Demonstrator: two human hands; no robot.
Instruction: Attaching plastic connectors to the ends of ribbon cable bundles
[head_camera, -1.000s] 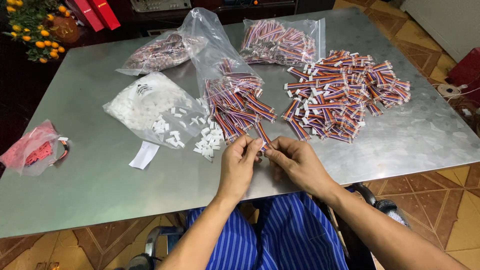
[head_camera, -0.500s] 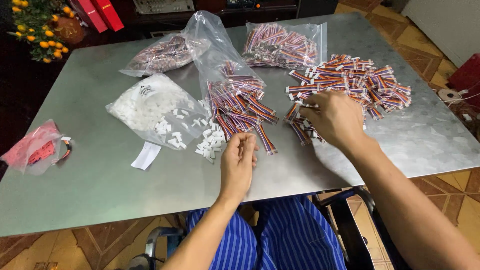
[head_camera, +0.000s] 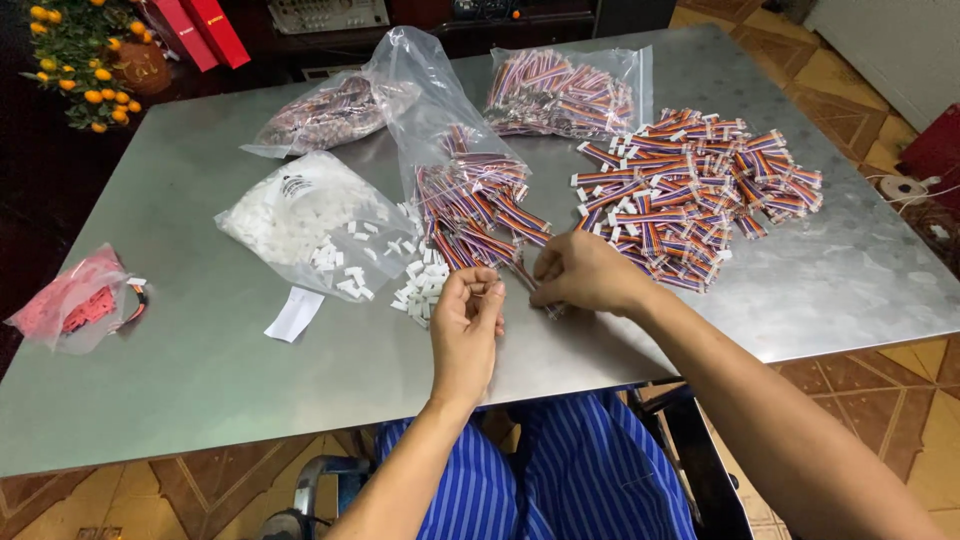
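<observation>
One steel desk (head_camera: 200, 380), seen from above.

Hands, two. Left hand (head_camera: 466, 325): fingers curled in at the tips, pinching something small, probably a white connector, though too small to tell for sure. Right hand (head_camera: 585, 272): closed on one striped wire lead (head_camera: 525, 278) at the near edge of the open bag's spill.

Clear plastic bags, five:
- one open bag of striped wire leads (head_camera: 470, 195), centre, mouth toward the person, leads spilling out;
- one sealed bag of leads (head_camera: 565, 90), far centre;
- one bag of leads (head_camera: 330, 112), far left;
- one bag of white connectors (head_camera: 295, 215), left of centre, with loose connectors (head_camera: 420, 285) scattered at its mouth;
- one pinkish bag (head_camera: 65, 300), near left edge, red contents.

Loose pile of finished leads (head_camera: 690, 190), one, right of centre.

White paper slip (head_camera: 295, 315), one, blank side up, beside the connector bag.
</observation>
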